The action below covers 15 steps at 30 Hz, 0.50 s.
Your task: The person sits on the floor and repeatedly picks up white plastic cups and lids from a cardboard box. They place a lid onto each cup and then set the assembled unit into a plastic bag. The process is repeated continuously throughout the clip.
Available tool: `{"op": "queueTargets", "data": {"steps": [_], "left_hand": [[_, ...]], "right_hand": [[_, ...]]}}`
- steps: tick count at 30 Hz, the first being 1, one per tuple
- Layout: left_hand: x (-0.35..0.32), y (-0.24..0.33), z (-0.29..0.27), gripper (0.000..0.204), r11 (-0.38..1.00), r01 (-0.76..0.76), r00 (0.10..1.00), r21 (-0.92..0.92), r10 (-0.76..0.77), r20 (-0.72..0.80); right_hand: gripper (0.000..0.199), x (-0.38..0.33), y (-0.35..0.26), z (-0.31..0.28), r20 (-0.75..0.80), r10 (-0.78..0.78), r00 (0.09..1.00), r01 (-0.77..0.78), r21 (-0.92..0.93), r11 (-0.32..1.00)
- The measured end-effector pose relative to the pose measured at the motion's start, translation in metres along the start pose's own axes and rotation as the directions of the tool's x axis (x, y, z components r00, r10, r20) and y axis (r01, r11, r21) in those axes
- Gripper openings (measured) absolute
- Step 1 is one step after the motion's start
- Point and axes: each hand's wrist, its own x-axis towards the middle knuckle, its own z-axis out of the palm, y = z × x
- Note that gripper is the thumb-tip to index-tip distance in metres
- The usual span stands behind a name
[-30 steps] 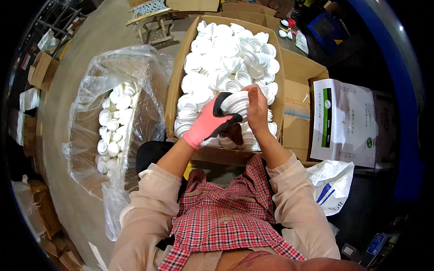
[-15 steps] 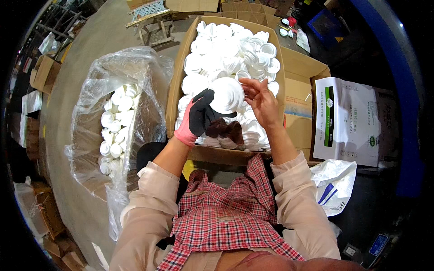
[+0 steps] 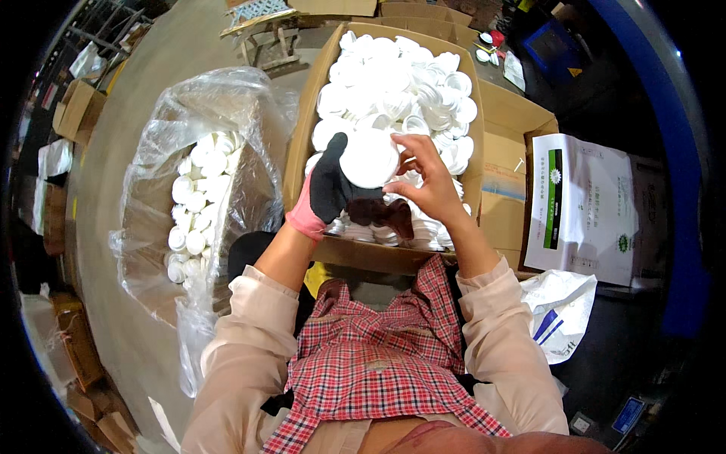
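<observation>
Above the heap, my left hand (image 3: 330,180), in a black glove with a pink cuff, grips the left side of a white round plastic lid (image 3: 370,159). The lid's smooth, bright face is turned up. My bare right hand (image 3: 425,178) pinches its right edge, fingers above and thumb below. Just under the lid and my left hand is a dark brown cloth (image 3: 382,216); I cannot tell if it is held. Many similar white lids (image 3: 397,76) fill the large cardboard box (image 3: 301,113) in front of me.
Left stands a box lined with a clear plastic bag (image 3: 253,136), holding white round pieces (image 3: 198,200). At right are an open cardboard box (image 3: 503,144), a printed white carton (image 3: 578,204) and a crumpled white bag (image 3: 560,310). A small stool (image 3: 271,45) stands at the far left.
The lid has turned from its ringed side to its smooth face. My right hand has closed its thumb and fingers on the lid's right edge.
</observation>
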Motion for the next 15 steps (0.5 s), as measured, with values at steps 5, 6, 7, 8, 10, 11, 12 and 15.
{"op": "queueTargets", "data": {"steps": [5,6,7,8,10,11,12,15], "left_hand": [[-0.008,0.002,-0.009,0.043,0.914,-0.083,0.996,0.397,0.088,0.006],[-0.009,0.002,-0.011,0.042,0.915,-0.083,0.996,0.395,0.084,0.016],[-0.01,0.003,-0.008,0.042,0.915,-0.087,0.996,0.393,0.082,0.03],[-0.014,0.005,-0.004,0.039,0.892,-0.101,0.995,0.44,0.098,0.028],[-0.019,0.004,0.007,0.032,0.897,-0.106,0.993,0.43,0.118,-0.002],[-0.02,0.003,0.009,0.029,0.898,-0.11,0.991,0.427,0.129,-0.017],[-0.019,0.002,0.003,0.028,0.841,-0.154,0.985,0.519,0.171,0.016],[-0.018,-0.007,-0.009,0.03,0.871,-0.17,0.982,0.461,0.19,0.002]], "right_hand": [[0.085,-0.005,-0.015,0.014,0.024,-0.158,0.987,0.159,-0.249,0.955],[0.088,-0.005,-0.016,0.015,0.024,-0.202,0.979,0.201,-0.265,0.943],[0.09,-0.004,-0.018,0.016,0.046,-0.218,0.975,0.222,-0.27,0.937],[0.092,-0.003,-0.019,0.018,0.067,-0.233,0.97,0.242,-0.275,0.931],[0.097,-0.004,-0.017,0.019,0.097,-0.227,0.969,0.244,-0.249,0.937],[0.095,-0.005,-0.017,0.02,0.089,-0.227,0.97,0.242,-0.242,0.939],[0.094,-0.006,-0.018,0.021,0.08,-0.228,0.97,0.24,-0.236,0.942],[0.09,-0.005,-0.02,0.024,0.061,-0.241,0.969,0.248,-0.229,0.941]]}}
